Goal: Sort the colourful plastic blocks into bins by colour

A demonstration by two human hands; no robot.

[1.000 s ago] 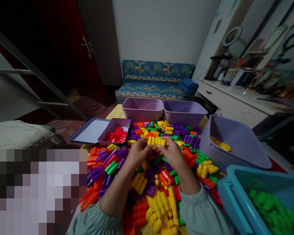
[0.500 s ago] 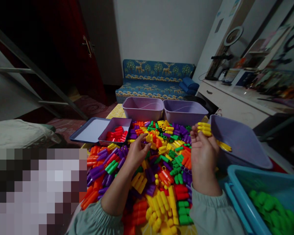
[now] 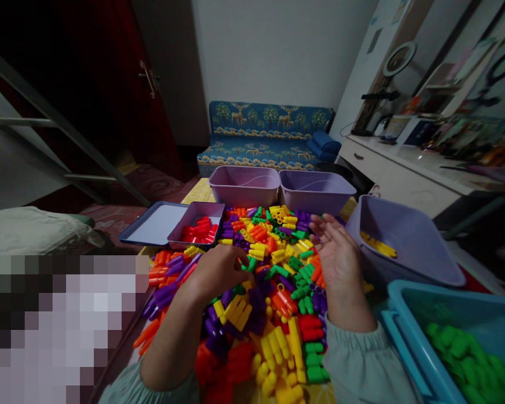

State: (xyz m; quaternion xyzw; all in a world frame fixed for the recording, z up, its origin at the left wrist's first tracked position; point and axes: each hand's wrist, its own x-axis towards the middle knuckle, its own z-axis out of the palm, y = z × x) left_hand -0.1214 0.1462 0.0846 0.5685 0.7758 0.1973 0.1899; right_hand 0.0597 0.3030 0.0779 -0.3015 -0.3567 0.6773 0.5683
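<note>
Over the left side of a pile of coloured plastic tube-shaped pieces (image 3: 278, 292) hovers my left hand (image 3: 221, 272), palm down. Its fingers are bent, with a gap between them and the thumb; nothing shows in its grip, though the fingertips are partly hidden. My right hand (image 3: 339, 252) is open above the pile's right side, palm turned up, fingers spread and holding nothing. Beside it stands a purple bin (image 3: 416, 241) with yellow pieces (image 3: 379, 245) lying inside. Joined yellow pieces (image 3: 238, 313) lie in the pile below my left hand.
Two more purple bins (image 3: 244, 191) stand behind the pile. At the left, a shallow tray (image 3: 197, 209) of red pieces overlaps a flat lid (image 3: 151, 223). A turquoise tub (image 3: 408, 297) with green pieces (image 3: 467, 353) is at the near right. A patterned sofa (image 3: 269, 137) stands beyond.
The yellow pieces have left my right hand, and more yellow shows in the purple bin. That hand has shifted left, over the pile. My left hand has moved left and nearer, its fingers bending down.
</note>
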